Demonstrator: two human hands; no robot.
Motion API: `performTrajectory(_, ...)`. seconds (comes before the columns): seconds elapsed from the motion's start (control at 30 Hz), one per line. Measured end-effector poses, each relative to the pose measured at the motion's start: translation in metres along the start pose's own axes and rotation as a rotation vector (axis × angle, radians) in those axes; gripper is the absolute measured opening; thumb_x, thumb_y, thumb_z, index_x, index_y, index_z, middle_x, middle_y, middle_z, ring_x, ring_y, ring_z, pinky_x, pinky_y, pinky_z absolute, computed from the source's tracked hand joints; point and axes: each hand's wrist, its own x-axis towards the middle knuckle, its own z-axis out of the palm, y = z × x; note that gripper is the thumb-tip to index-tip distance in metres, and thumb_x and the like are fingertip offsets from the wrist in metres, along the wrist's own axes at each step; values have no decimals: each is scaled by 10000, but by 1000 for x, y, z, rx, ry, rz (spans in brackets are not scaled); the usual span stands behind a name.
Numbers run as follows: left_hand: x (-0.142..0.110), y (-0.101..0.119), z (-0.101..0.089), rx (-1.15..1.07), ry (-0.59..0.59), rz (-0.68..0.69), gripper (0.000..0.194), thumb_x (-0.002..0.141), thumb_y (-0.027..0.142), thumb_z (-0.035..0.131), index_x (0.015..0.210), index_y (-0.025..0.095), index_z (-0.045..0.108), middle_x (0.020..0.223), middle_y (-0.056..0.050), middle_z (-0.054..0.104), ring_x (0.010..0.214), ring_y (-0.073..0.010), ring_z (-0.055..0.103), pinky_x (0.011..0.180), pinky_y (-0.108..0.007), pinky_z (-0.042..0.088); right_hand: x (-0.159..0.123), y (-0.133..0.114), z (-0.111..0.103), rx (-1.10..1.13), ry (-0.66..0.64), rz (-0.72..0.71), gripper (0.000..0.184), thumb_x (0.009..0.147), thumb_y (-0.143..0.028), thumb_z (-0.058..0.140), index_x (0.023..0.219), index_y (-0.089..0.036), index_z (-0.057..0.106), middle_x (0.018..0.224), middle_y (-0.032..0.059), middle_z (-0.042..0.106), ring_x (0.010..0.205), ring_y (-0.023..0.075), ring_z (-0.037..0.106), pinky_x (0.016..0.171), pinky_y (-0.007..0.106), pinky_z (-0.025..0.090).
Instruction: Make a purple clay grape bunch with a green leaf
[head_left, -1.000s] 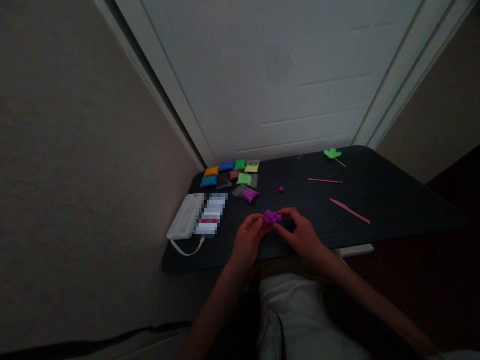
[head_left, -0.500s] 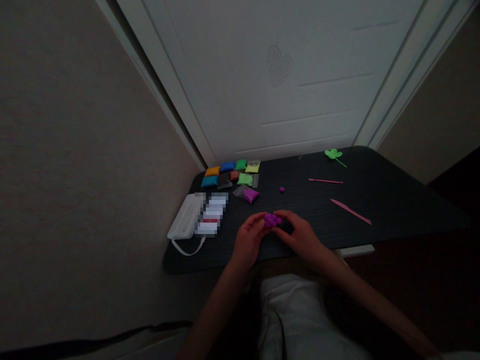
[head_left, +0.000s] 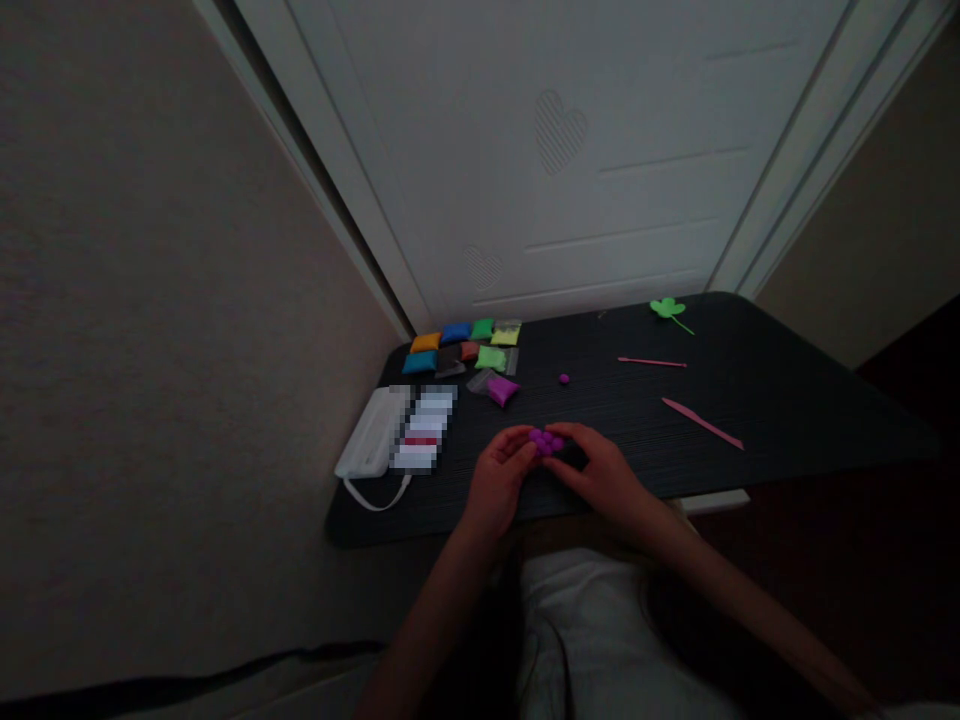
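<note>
A cluster of small purple clay balls (head_left: 546, 442) is pinched between my two hands above the near part of the dark table. My left hand (head_left: 501, 472) grips its left side, the thumb lying across the front. On the other side, the thumb and forefinger of my right hand (head_left: 600, 465) close on its right edge. One loose purple clay ball (head_left: 564, 379) lies on the table beyond the cluster. Left of that ball is an opened bag of purple clay (head_left: 502, 390).
Several clay packets, among them an orange one (head_left: 426, 343), lie at the back left. A white power bank (head_left: 375, 435) and a phone (head_left: 426, 430) are joined by a cable. To the right are a pink stick tool (head_left: 651, 362), a pink clay knife (head_left: 701, 423) and a green clay clover (head_left: 667, 308).
The cluster has tilted slightly between my fingers and sits a little lower. My left thumb has shifted right over its front. Both hands keep their hold.
</note>
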Motion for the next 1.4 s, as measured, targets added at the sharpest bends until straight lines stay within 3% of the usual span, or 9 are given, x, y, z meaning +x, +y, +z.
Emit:
performTrajectory(0.73,1,-3,-3,10,-45,-9,236,679,149,630,907,162,570,857,-19,627,809,-117,588,748,-237,436,-1,1,2,-74,17,-58,320,747,-266,580,1058,-202,539,1003,63,621,928,194,564,840,359,431)
performTrajectory(0.93,0,0,-2,-40,-80,-34,415,684,164,627,1071,203,482,941,-35,610,871,-152,590,795,-300,433,-2,3,2,-48,43,-33,324,752,-264,576,1066,-201,525,1016,63,612,917,189,562,822,344,442)
performTrajectory(1.13,0,-1,-3,-49,-104,-27,445,687,129,614,1099,190,458,812,-10,616,811,-143,599,792,-305,435,-1,0,0,9,24,-23,307,758,-254,572,1057,-211,514,1002,51,605,907,179,557,812,332,444)
performTrajectory(1.4,1,-4,-5,-50,-84,9,438,698,123,601,1104,185,449,812,-11,615,794,-128,595,782,-292,440,-1,2,2,-4,33,-21,320,759,-245,568,1071,-204,509,1028,61,601,928,186,554,827,346,438)
